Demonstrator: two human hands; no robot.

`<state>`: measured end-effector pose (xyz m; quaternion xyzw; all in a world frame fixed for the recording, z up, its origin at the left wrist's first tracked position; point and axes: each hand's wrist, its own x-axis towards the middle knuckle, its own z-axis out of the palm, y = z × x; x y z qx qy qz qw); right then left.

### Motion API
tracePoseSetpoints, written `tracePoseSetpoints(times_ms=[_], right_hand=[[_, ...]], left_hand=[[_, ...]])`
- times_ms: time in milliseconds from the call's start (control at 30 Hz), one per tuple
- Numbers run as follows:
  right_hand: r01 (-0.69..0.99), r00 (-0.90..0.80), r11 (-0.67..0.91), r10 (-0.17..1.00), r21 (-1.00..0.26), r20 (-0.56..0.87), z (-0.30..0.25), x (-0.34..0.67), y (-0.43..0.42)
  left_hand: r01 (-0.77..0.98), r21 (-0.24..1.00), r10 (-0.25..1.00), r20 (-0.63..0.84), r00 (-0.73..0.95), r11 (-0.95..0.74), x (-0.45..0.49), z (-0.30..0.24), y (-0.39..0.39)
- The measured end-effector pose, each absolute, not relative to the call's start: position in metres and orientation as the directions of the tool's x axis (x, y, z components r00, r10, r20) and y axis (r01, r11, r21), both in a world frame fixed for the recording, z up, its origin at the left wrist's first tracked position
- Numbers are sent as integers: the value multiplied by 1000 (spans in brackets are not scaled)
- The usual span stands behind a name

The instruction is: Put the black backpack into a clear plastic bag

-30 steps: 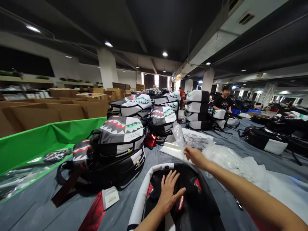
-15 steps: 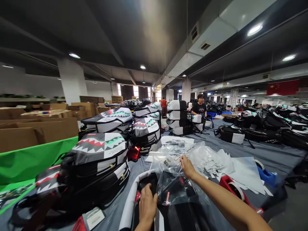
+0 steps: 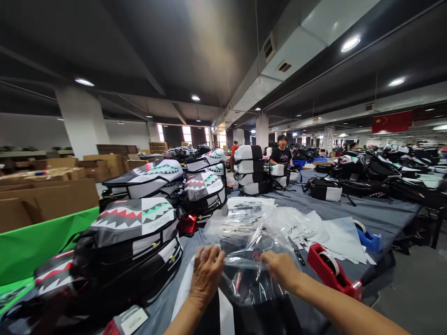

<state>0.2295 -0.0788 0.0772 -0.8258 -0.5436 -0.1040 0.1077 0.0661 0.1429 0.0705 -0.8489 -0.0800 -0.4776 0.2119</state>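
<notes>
A black-and-white backpack [image 3: 256,316] lies in front of me, its far part inside a clear plastic bag [image 3: 249,281]. My left hand [image 3: 206,274] is closed at the bag's left edge, fingers curled over film at the backpack's side; the fingertips are partly hidden. On the other side, my right hand [image 3: 281,270] pinches the bag's edge between thumb and fingers. Beyond them more clear bags and a printed sheet of film [image 3: 249,207] lie spread on the grey cloth.
Shark-mouth backpacks [image 3: 136,223] are stacked at the left. A red tape dispenser [image 3: 331,272], a blue tape dispenser [image 3: 366,237] and a black pen-like tool [image 3: 296,251] lie to the right. A co-worker [image 3: 282,153] stands across the table. Cardboard boxes [image 3: 52,200] stand far left.
My right hand has come down and nearer with the film. My left hand has moved from on top of the backpack up to the bag's left edge. The view has turned slightly right.
</notes>
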Motion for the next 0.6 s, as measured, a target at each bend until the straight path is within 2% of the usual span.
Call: tracePoseSetpoints(times_ms=[100,200,300,400,500,600], right_hand=[[772,633,-600,699,-209,333,69,259,-104],[667,743,-669,561,-328,366,66,287,-125],[568,823,-652,443,-501,356,61,310,-131],[439,885,-547,400,-713,238,54,328,-116],[303,883,-374,457,-877,110,51,343,-88],[261,843,-186,521,-947,130,56,354,-55]], left_hand=[[429,-282,-31,862,505,-858,52,77,163],[509,-179,161,817,553,-842,37,74,184],[569,-36,382,706,596,-821,24,64,195],[680,195,655,542,526,-707,17,54,205],[731,494,881,311,357,-471,19,44,225],[549,793,957,143,252,-264,30,35,256]])
